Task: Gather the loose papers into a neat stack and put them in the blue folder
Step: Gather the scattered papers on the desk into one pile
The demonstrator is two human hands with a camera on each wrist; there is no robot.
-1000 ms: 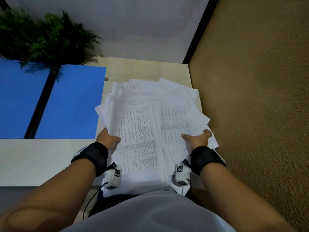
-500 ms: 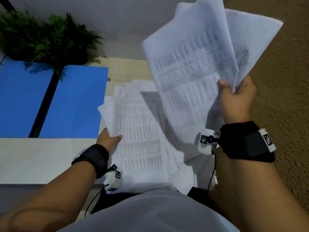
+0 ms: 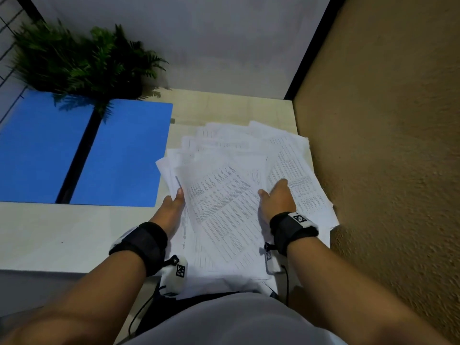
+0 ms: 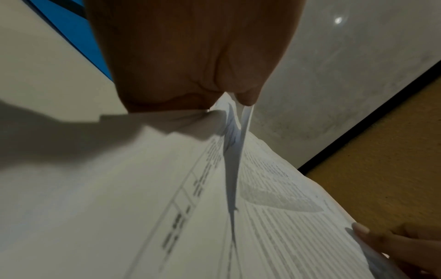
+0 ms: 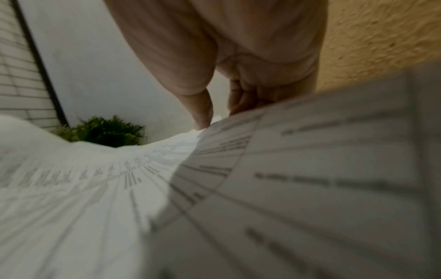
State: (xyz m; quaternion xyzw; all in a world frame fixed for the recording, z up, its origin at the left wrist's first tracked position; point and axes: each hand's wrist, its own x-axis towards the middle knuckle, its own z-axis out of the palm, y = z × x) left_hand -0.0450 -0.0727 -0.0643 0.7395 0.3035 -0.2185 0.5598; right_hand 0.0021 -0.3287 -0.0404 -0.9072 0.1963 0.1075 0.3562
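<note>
A loose pile of printed white papers (image 3: 224,195) lies fanned out on the pale table, right of the open blue folder (image 3: 122,155). My left hand (image 3: 175,200) grips the pile's left edge, with the thumb on top. In the left wrist view its thumb and fingers pinch a few sheets (image 4: 235,120). My right hand (image 3: 276,195) is on the pile's right part. Its thumb lies on the tilted top sheets, and its fingers are tucked under the right-hand sheets (image 5: 310,160), which hide them.
The folder lies flat with a black spine (image 3: 79,155) down its middle. A green fern (image 3: 82,61) stands behind it. A rough brown wall (image 3: 385,170) runs close along the pile's right side. The table's front edge (image 3: 49,270) is near my body.
The right hand lifted a bunch of sheets high, then brought them down onto the pile, where they lie tilted. The left hand kept its hold on the left edge.
</note>
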